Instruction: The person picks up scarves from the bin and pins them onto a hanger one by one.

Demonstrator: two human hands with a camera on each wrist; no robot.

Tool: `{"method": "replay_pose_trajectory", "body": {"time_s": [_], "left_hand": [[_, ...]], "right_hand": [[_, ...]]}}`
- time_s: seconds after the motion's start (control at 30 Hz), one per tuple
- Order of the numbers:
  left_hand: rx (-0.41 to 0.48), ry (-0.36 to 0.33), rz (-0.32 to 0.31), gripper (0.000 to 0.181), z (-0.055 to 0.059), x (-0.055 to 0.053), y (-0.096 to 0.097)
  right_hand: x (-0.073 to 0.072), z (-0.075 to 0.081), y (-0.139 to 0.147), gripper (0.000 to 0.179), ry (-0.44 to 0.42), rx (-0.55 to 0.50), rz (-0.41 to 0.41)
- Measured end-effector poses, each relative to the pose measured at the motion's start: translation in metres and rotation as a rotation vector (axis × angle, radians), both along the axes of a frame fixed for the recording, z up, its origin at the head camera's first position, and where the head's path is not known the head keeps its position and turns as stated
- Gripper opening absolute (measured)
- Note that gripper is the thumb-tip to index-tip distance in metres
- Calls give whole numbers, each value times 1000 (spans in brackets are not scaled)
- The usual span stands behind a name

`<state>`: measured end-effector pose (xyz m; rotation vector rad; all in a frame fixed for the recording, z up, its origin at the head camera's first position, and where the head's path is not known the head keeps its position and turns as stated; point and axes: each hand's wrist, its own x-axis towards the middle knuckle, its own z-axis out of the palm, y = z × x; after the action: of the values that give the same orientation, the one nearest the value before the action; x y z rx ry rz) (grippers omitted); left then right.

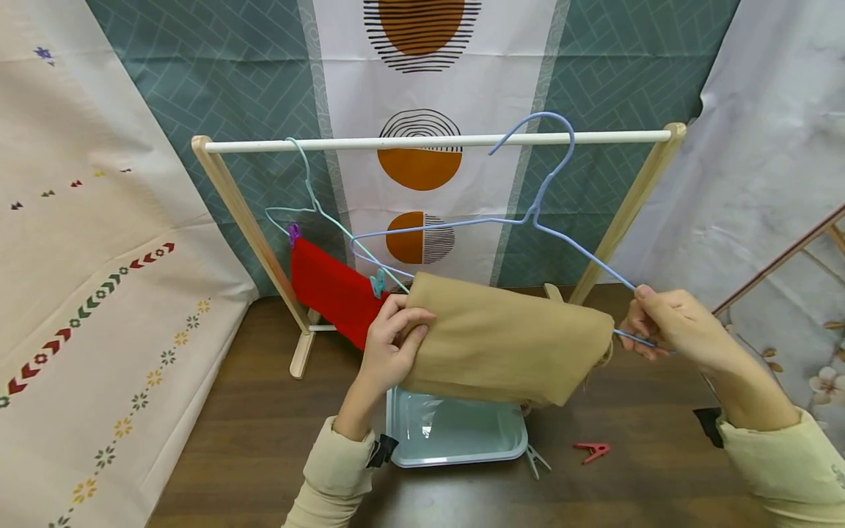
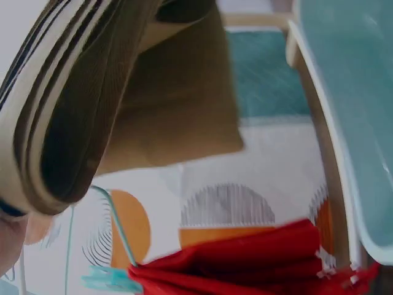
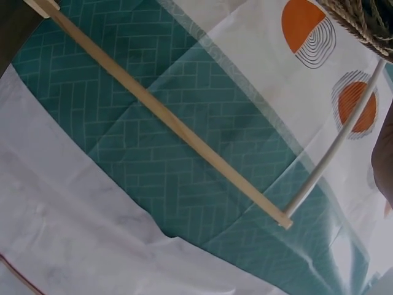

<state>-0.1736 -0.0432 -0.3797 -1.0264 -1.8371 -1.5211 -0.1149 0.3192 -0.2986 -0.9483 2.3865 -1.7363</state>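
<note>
My left hand (image 1: 389, 345) pinches the left edge of a tan folded cloth (image 1: 502, 337), thumb in front. The cloth hangs over the bottom bar of a blue hanger (image 1: 534, 213), and loose fringe shows at its right end. With my right hand (image 1: 680, 326) I grip the hanger's right corner; the bare bar runs from there into the cloth. The hanger's hook overlaps the rack's white rod (image 1: 429, 141) in the head view. Layered folds of the tan cloth (image 2: 67, 117) fill the upper left of the left wrist view.
A red cloth (image 1: 330, 286) hangs from a mint hanger (image 1: 317, 207) on the rod's left, held by a purple clip (image 1: 293, 233) and a teal clip (image 1: 378, 283). Below stands a pale blue basin (image 1: 455, 433). A grey clothespin (image 1: 536, 460) and a red clothespin (image 1: 593, 451) lie on the floor.
</note>
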Motion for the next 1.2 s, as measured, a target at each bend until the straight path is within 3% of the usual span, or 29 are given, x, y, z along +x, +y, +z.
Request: {"method": "replay_pose_trajectory", "body": {"time_s": [0.2, 0.37, 0.5, 0.7, 0.87, 0.97, 1.1, 1.2], "left_hand": [[-124, 52, 133, 23, -10, -2, -5], [-255, 47, 208, 29, -10, -1, -10], [-291, 69, 247, 31, -3, 5, -21], [-223, 164, 268, 27, 20, 10, -41], [-98, 293, 300, 19, 41, 12, -51], [-56, 339, 339, 24, 57, 11, -54], [-112, 337, 331, 34, 80, 3, -55], [-209, 306, 251, 39, 92, -8, -53]], "right_hand": [[-1, -1, -2, 46, 23, -57, 130], [-3, -2, 0, 46, 66, -91, 222], [-2, 0, 3, 46, 67, -65, 224], [-1, 1, 7, 45, 73, -61, 239], [0, -2, 9, 45, 72, -51, 258], [1, -4, 10, 46, 70, -33, 263], [0, -5, 10, 46, 76, -14, 282], [-1, -5, 9, 46, 75, -5, 301]]}}
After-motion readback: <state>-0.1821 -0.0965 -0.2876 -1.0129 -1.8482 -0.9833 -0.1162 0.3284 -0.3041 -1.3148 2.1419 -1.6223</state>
